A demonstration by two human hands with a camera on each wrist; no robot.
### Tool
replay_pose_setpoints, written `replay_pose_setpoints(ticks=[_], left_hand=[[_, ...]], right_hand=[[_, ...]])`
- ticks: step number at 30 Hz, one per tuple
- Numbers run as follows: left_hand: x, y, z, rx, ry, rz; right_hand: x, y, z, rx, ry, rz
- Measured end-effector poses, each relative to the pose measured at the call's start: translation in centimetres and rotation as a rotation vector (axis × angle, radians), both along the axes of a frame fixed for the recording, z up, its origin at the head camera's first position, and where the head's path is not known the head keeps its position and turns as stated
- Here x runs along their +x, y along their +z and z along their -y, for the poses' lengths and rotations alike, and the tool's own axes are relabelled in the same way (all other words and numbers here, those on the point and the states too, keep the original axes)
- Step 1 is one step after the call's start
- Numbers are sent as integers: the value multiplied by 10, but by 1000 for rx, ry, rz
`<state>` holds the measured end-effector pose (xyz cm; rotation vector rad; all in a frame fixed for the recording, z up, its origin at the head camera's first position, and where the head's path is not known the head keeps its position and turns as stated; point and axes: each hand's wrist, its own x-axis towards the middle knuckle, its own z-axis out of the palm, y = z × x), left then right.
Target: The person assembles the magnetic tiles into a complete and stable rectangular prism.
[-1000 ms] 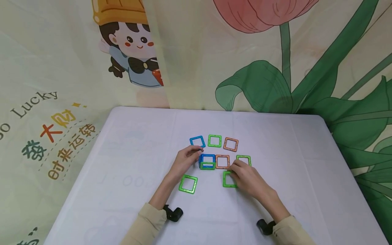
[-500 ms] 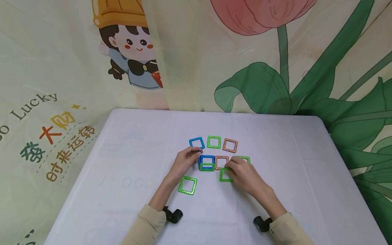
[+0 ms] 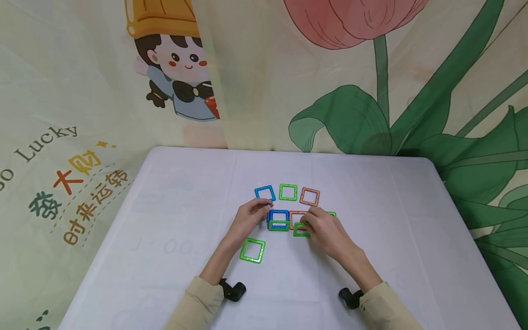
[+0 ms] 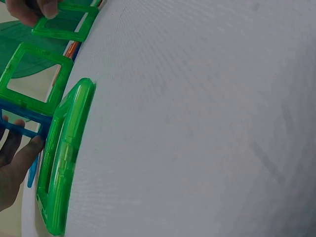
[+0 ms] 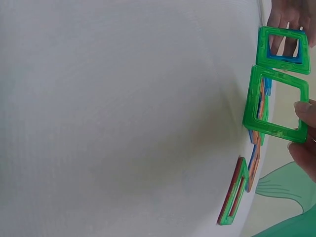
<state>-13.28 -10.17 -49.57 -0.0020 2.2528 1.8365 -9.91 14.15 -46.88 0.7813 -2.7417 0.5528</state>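
Note:
Blue square frames with a green one standing at the front form a small structure (image 3: pixel 279 225) on the table. My left hand (image 3: pixel 249 221) touches its left side, thumb against a blue frame (image 4: pixel 22 131) in the left wrist view. An orange frame (image 3: pixel 294 220) lies against the structure's right side, partly behind my right hand (image 3: pixel 331 233). That hand pinches a green square frame (image 3: pixel 301 233), held upright just right of the structure's green face (image 5: pixel 262 47). In the right wrist view the pinched green frame (image 5: pixel 252 98) shows thumb and fingers at one edge.
Behind the structure lie a blue frame (image 3: pixel 265 192), a green frame (image 3: pixel 288 192) and an orange frame (image 3: pixel 310 196). Another green frame (image 3: pixel 252 250) lies nearer, to the left. A green frame (image 3: pixel 332 214) is partly hidden behind the right hand. All rest on the white table (image 3: pixel 185 275).
My right hand has moved left and slightly away from me with the green frame, bringing it close to the orange frame and the structure. My left hand has stayed at the structure's left side.

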Motion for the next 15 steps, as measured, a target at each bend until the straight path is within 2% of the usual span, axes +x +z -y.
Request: replay_pose_setpoints(ticks=[15], left_hand=[[1, 1, 0, 28, 10, 11]], right_hand=[[-3, 0, 6, 9, -7, -13]])
